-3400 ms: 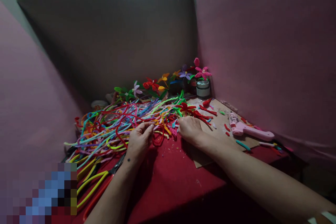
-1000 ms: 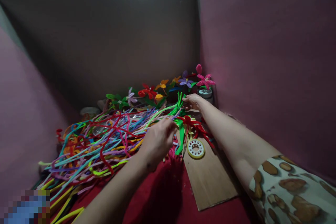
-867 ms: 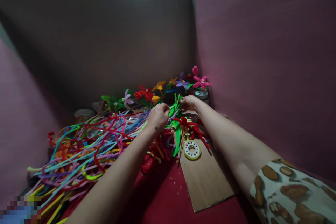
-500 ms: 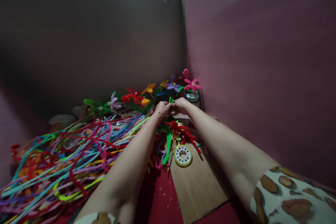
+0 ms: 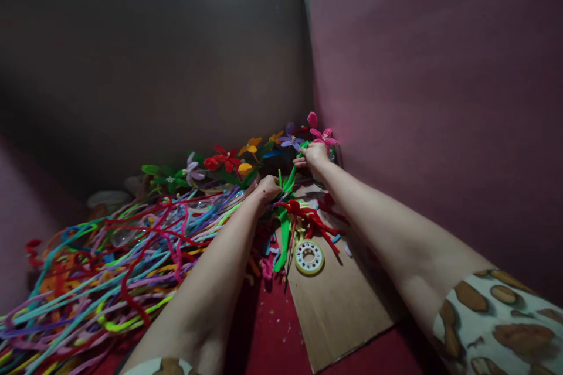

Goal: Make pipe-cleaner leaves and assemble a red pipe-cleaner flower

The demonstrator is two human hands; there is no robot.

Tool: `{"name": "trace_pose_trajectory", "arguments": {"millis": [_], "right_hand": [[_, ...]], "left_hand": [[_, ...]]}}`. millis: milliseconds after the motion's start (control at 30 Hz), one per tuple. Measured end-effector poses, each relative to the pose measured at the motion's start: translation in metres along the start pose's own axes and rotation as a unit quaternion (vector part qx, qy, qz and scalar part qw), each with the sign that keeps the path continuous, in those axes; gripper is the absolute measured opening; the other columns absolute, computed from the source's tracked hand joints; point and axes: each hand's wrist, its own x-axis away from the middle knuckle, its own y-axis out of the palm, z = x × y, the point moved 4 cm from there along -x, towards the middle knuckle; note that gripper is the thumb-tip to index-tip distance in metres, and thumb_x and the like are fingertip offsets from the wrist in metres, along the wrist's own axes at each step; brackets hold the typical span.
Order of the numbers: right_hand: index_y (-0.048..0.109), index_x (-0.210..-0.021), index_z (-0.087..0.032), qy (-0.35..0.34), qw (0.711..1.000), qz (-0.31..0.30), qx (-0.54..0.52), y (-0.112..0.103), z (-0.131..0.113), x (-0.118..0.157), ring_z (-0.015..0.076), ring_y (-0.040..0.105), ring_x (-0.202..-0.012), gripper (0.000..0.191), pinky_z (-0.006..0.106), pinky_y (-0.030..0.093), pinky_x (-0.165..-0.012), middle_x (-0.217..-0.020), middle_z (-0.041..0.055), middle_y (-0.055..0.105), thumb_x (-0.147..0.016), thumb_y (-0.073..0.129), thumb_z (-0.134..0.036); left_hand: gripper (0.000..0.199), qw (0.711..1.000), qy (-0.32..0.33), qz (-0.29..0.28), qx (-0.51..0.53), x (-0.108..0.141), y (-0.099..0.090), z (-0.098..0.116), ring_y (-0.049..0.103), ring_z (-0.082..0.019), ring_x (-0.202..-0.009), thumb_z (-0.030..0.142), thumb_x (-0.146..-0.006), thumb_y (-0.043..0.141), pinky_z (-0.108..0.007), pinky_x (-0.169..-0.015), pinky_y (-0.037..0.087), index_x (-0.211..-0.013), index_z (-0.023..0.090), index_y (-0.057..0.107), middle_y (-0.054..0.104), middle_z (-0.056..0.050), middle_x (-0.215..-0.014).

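Green fuzzy stems (image 5: 290, 179) stretch between my two hands. My left hand (image 5: 267, 188) is closed on their lower part, beside a short upright green piece. Higher and to the right, my right hand (image 5: 314, 158) pinches their upper end, some of its fingers spread. Just below my hands lie a red fuzzy flower (image 5: 295, 208) with long red petals and a bundle of green stems (image 5: 284, 240) hanging toward me. A white and yellow tape roll (image 5: 309, 257) rests on the brown cardboard (image 5: 343, 304).
A large heap of coloured fuzzy stems (image 5: 145, 252) spreads over the left side. Finished fuzzy flowers (image 5: 226, 159) stand along the back, with a pink one (image 5: 324, 137) near the corner. A pink wall (image 5: 431, 99) rises on the right. Red cloth (image 5: 272, 328) lies below.
My hands have moved apart; the right one went up and to the right, drawing out the green stems. My left hand has shifted slightly down.
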Motion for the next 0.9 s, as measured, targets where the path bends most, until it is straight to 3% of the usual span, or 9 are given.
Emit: {"name": "trace_pose_trajectory", "arguments": {"millis": [167, 233, 300, 467, 567, 667, 733, 800, 900], "right_hand": [[0.051, -0.083, -0.012, -0.127, 0.991, 0.049, -0.021, -0.029, -0.076, 0.009, 0.0044, 0.057, -0.051, 0.011, 0.014, 0.046, -0.049, -0.067, 0.0005, 0.054, -0.084, 0.040, -0.016], [0.051, -0.085, -0.010, -0.271, 0.959, 0.079, -0.036, -0.044, -0.121, 0.029, 0.0051, 0.060, -0.059, 0.016, 0.016, 0.045, -0.056, -0.073, 0.0019, 0.054, -0.084, 0.036, -0.017], [0.051, -0.084, -0.010, -0.352, 0.928, 0.104, -0.054, -0.058, -0.160, 0.054, 0.0076, 0.061, -0.067, 0.014, 0.019, 0.045, -0.061, -0.073, 0.0021, 0.054, -0.083, 0.037, -0.015], [0.050, -0.062, -0.028, -0.442, 0.877, 0.087, -0.167, -0.077, -0.213, 0.117, 0.0157, 0.061, -0.070, 0.019, 0.033, 0.051, -0.064, -0.067, -0.0025, 0.059, -0.077, 0.047, -0.017], [0.051, -0.061, -0.028, -0.370, 0.894, 0.070, -0.244, -0.073, -0.195, 0.137, 0.0164, 0.061, -0.068, 0.019, 0.036, 0.052, -0.062, -0.065, -0.0029, 0.058, -0.076, 0.048, -0.017], [0.053, -0.072, -0.017, -0.232, 0.917, 0.046, -0.322, -0.058, -0.149, 0.147, 0.0112, 0.059, -0.051, 0.011, 0.029, 0.052, -0.053, -0.063, -0.0010, 0.059, -0.078, 0.045, -0.012], [0.051, -0.075, -0.014, -0.186, 0.924, 0.035, -0.331, -0.049, -0.116, 0.155, 0.0091, 0.057, -0.044, 0.008, 0.025, 0.050, -0.048, -0.059, -0.0008, 0.059, -0.078, 0.044, -0.010], [0.051, -0.075, -0.013, -0.126, 0.931, 0.024, -0.343, -0.044, -0.083, 0.161, 0.0089, 0.057, -0.043, 0.007, 0.022, 0.050, -0.045, -0.057, -0.0007, 0.060, -0.078, 0.045, -0.010], [0.051, -0.073, -0.012, -0.056, 0.932, 0.008, -0.357, -0.041, -0.044, 0.168, 0.0092, 0.056, -0.039, 0.009, 0.020, 0.049, -0.041, -0.053, -0.0005, 0.060, -0.078, 0.045, -0.008]], "left_hand": [[0.033, 1.000, -0.023, 0.003, -0.020, -0.003, 0.003, -0.002, 0.054, -0.020, -0.095, 0.031, -0.081, 0.051, -0.038, -0.078, 0.047, -0.110, 0.015, 0.051, 0.053, -0.008, -0.110], [0.033, 0.999, -0.027, 0.008, -0.015, -0.002, 0.003, -0.001, 0.054, -0.020, -0.095, 0.031, -0.081, 0.051, -0.038, -0.078, 0.047, -0.110, 0.016, 0.051, 0.053, -0.008, -0.110], [0.032, 1.000, -0.023, 0.020, -0.002, 0.001, 0.000, 0.004, 0.054, -0.019, -0.095, 0.031, -0.082, 0.050, -0.038, -0.077, 0.047, -0.111, 0.016, 0.050, 0.053, -0.008, -0.110], [0.030, 0.992, 0.022, 0.112, 0.058, 0.030, -0.027, 0.033, 0.051, -0.026, -0.102, 0.027, -0.074, 0.060, -0.034, -0.082, 0.041, -0.101, 0.014, 0.057, 0.056, -0.012, -0.105], [0.038, 0.977, 0.084, 0.156, 0.114, 0.067, -0.047, 0.057, 0.051, -0.022, -0.101, 0.025, -0.071, 0.061, -0.029, -0.079, 0.040, -0.108, 0.016, 0.054, 0.056, -0.010, -0.104], [0.049, 0.962, 0.145, 0.122, 0.197, 0.115, -0.055, 0.071, 0.056, -0.013, -0.069, 0.036, -0.071, 0.061, -0.024, -0.061, 0.043, -0.116, 0.023, 0.048, 0.059, -0.001, -0.079], [0.055, 0.870, 0.209, 0.061, 0.442, 0.150, -0.057, 0.073, 0.050, -0.008, -0.055, 0.035, -0.068, 0.064, -0.022, -0.052, 0.040, -0.119, 0.023, 0.046, 0.055, 0.002, -0.070], [0.044, 0.781, 0.203, 0.039, 0.590, 0.179, -0.057, 0.065, 0.046, -0.006, -0.052, 0.034, -0.066, 0.067, -0.020, -0.050, 0.039, -0.106, 0.020, 0.056, 0.052, 0.002, -0.067], [0.028, 0.719, 0.140, 0.083, 0.675, 0.209, -0.057, 0.044, 0.044, -0.005, -0.049, 0.031, -0.064, 0.069, -0.018, -0.046, 0.038, -0.087, 0.016, 0.063, 0.047, 0.004, -0.057]]}}
